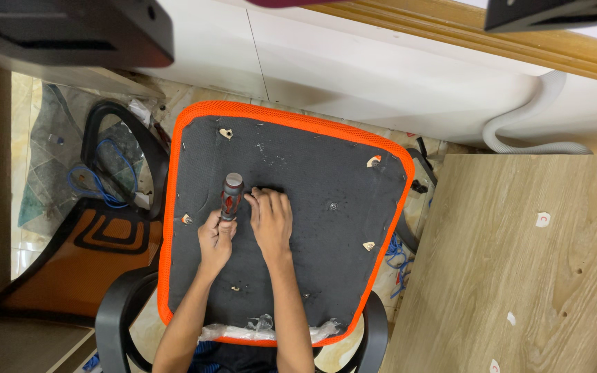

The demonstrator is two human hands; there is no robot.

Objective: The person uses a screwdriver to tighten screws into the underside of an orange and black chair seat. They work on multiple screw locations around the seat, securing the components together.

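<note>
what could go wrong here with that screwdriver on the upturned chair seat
1. The red-and-grey-handled screwdriver stands upright in the left hand; if it slips, its tip may jab the right hand resting close beside it.
2. The orange-edged black seat underside rests on chair arms and might rock under pressure.

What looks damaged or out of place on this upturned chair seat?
The black fabric underside of the orange-rimmed seat has small torn holes with pale material poking through, such as one near the top edge. Crumpled clear plastic wrap clings to the near edge.
</note>
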